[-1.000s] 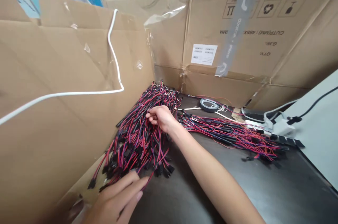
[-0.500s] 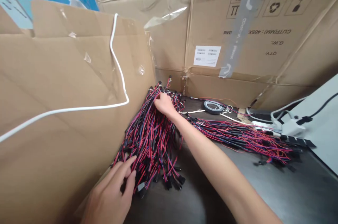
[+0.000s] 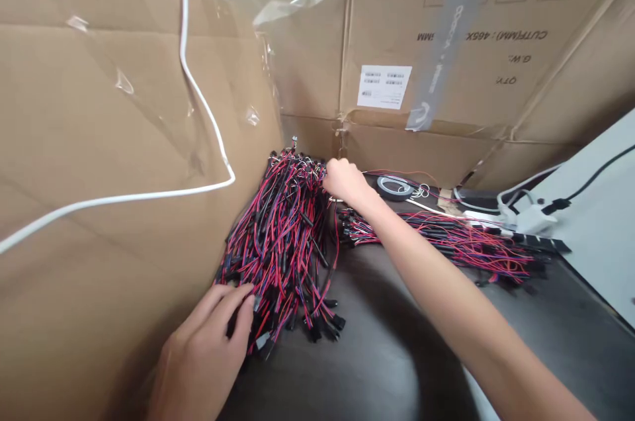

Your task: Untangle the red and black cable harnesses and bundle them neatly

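Note:
A large heap of thin red, blue and black wire cables (image 3: 285,222) with black connectors lies against the cardboard on the left. My left hand (image 3: 201,341) is at its lower left edge, fingers loosely curved, the thumb apart from the index finger. Close to that thumb is a small grey connector (image 3: 262,340). At the heap's upper right edge, my right hand (image 3: 344,179) is closed with its fingers bent; what is in them is hidden. A second bundle of similar cables (image 3: 456,239) lies to the right, partly behind my right forearm.
Cardboard boxes (image 3: 302,87) stand at the back, and a cardboard panel (image 3: 124,136) at the left with a white cord (image 3: 208,113) across it. A black tape roll (image 3: 394,187) lies behind the second bundle. A white power strip with plugs (image 3: 533,217) is at the right, on the dark tabletop (image 3: 367,355).
My right hand has moved right, from the top of the heap to its upper right edge. My left hand stays by the lower left edge. The view has tilted down slightly.

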Action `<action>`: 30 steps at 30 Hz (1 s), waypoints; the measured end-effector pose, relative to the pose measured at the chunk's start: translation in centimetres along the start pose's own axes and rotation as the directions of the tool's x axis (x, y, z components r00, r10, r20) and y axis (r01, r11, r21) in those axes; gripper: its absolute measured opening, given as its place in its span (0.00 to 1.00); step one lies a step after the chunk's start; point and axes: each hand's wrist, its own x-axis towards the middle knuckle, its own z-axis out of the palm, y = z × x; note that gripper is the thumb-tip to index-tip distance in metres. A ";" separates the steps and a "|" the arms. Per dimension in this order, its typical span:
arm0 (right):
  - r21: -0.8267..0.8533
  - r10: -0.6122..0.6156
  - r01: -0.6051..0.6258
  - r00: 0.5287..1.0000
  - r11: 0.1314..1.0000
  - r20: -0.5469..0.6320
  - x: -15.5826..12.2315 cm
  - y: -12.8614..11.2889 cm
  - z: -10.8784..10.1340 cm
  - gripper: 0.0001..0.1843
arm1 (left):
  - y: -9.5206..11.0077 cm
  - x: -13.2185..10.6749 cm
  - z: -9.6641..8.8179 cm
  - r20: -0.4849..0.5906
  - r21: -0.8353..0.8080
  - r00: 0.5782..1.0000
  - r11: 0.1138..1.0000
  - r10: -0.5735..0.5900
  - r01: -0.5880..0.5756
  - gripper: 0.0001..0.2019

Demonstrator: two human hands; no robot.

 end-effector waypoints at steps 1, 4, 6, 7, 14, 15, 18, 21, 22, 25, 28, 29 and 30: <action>0.004 0.023 -0.024 0.999 1.000 0.028 -0.5 0.5 0.6 0.19 | 0.3 -0.1 -0.1 -0.005 0.036 1.000 0.999 -0.004 0.004 0.12; 0.075 0.070 -0.075 0.995 0.994 0.067 -1.1 1.4 2.5 0.21 | 1.2 0.0 -0.6 -0.014 0.136 1.000 0.991 -0.014 0.016 0.11; 0.130 0.084 -0.093 0.994 0.987 0.074 -1.0 1.9 3.3 0.22 | 1.9 0.1 -0.7 -0.016 0.146 1.000 0.989 -0.002 0.004 0.10; 0.162 0.084 -0.095 0.994 0.982 0.070 -0.9 2.2 3.4 0.23 | 2.3 0.3 -0.7 -0.020 0.129 1.000 0.992 0.013 -0.011 0.10; 0.620 0.055 -0.032 0.998 0.784 -0.018 -3.7 3.3 0.8 0.26 | 7.7 2.7 1.3 0.084 -0.070 0.996 0.998 0.008 -0.002 0.11; 0.756 0.049 -0.013 0.998 0.654 -0.025 -4.4 3.1 0.0 0.30 | 8.5 3.2 1.8 0.149 -0.076 0.989 0.997 -0.021 0.033 0.12; 0.972 0.031 0.008 0.999 0.235 -0.015 -6.0 2.7 -2.4 0.34 | 9.9 4.6 3.1 0.331 -0.105 0.940 0.986 -0.086 0.128 0.14; 0.998 -0.050 -0.011 0.999 0.054 0.014 -6.9 2.9 -4.4 0.26 | 9.9 5.0 3.8 0.345 -0.220 0.932 0.956 -0.111 0.195 0.07; 1.000 -0.088 0.006 0.996 0.028 -0.004 -7.2 3.1 -5.1 0.25 | 9.8 5.0 3.9 0.331 -0.287 0.939 0.939 -0.091 0.192 0.07; 0.994 -0.202 0.105 0.973 -0.035 -0.110 -8.3 3.5 -6.8 0.22 | 9.2 4.3 3.5 0.252 -0.477 0.968 0.872 0.016 0.109 0.12; 0.985 -0.346 0.146 0.923 -0.087 -0.167 -9.7 2.9 -8.5 0.20 | 8.6 3.2 2.0 0.145 -0.569 0.988 0.821 0.048 0.044 0.11; 0.983 -0.389 0.149 0.904 -0.105 -0.179 -9.9 2.4 -8.9 0.20 | 8.3 2.9 1.3 0.102 -0.579 0.994 0.815 0.033 0.032 0.11; 0.980 -0.421 0.152 0.887 -0.125 -0.191 -9.7 1.7 -9.3 0.19 | 7.9 2.7 0.5 0.055 -0.574 0.998 0.819 0.006 0.027 0.10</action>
